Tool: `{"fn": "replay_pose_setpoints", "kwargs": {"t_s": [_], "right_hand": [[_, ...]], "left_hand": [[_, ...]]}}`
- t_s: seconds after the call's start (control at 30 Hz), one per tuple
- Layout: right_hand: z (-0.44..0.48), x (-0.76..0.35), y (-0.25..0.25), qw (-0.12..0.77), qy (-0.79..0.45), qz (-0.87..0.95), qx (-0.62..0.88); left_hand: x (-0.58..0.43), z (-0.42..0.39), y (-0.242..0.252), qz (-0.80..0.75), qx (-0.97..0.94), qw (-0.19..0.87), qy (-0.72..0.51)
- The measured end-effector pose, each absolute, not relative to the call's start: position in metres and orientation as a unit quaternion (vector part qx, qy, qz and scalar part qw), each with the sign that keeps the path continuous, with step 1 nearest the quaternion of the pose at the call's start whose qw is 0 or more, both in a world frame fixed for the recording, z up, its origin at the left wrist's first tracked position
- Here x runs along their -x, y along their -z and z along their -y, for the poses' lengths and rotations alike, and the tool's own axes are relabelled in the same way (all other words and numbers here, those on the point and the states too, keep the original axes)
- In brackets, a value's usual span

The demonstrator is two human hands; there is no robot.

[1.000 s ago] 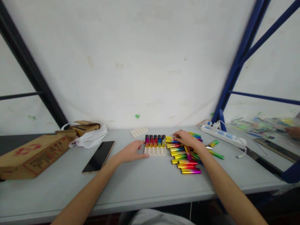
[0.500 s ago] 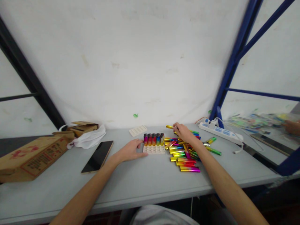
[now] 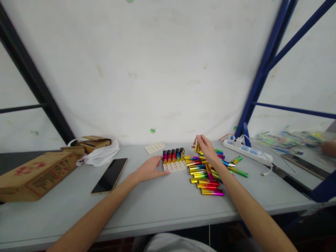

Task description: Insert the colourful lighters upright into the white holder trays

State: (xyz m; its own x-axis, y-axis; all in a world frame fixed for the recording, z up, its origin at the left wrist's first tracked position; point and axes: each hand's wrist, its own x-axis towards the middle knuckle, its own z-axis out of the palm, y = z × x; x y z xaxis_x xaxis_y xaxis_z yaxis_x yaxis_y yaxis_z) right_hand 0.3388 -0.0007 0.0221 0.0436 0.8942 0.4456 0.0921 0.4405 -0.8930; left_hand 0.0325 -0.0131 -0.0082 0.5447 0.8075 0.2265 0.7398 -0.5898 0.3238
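Note:
A white holder with rows of slots [image 3: 175, 167] lies on the table, and several shiny lighters [image 3: 173, 156] stand upright along its back row. At the holder's left side is my left hand [image 3: 151, 168], thumb and fingers apart, touching its edge. My right hand [image 3: 206, 146] is closed on a gold lighter [image 3: 196, 145], held roughly upright above the back of a loose pile. That pile of metallic, many-coloured lighters [image 3: 208, 175] lies right of the holder, partly hidden by my right forearm.
A second white holder [image 3: 155, 147] lies near the wall. On the left are a phone [image 3: 109, 176], a white bag [image 3: 101, 154] and a cardboard box [image 3: 36, 175]. A power strip [image 3: 248, 151] lies at the right; beyond the blue frame is another person's blurred hand [image 3: 328, 149].
My right hand has turned the gold lighter from lying sideways to roughly upright. The holder has shifted slightly right and tilted a little, with my left hand still beside it.

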Motion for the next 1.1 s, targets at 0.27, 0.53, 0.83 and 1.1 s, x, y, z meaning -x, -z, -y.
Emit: {"fn": "replay_pose_setpoints", "kwargs": {"t_s": [0.27,0.53,0.83,1.1], "right_hand": [[0.016,-0.29,-0.015,0.54,-0.48,0.611,0.324],[0.018,-0.274,-0.006,0.52,-0.451,0.601,0.407],[0.022,-0.275,0.001,0.483,-0.196,0.697,0.492],[0.032,-0.273,-0.006,0.433,-0.14,0.751,0.478]], "left_hand": [[-0.037,-0.003,-0.003,-0.371,-0.902,0.144,-0.169],[-0.039,-0.001,0.011,-0.412,-0.884,0.092,-0.201],[-0.036,-0.002,0.017,-0.411,-0.879,0.1,-0.22],[-0.038,-0.001,0.014,-0.417,-0.879,0.083,-0.217]]}}
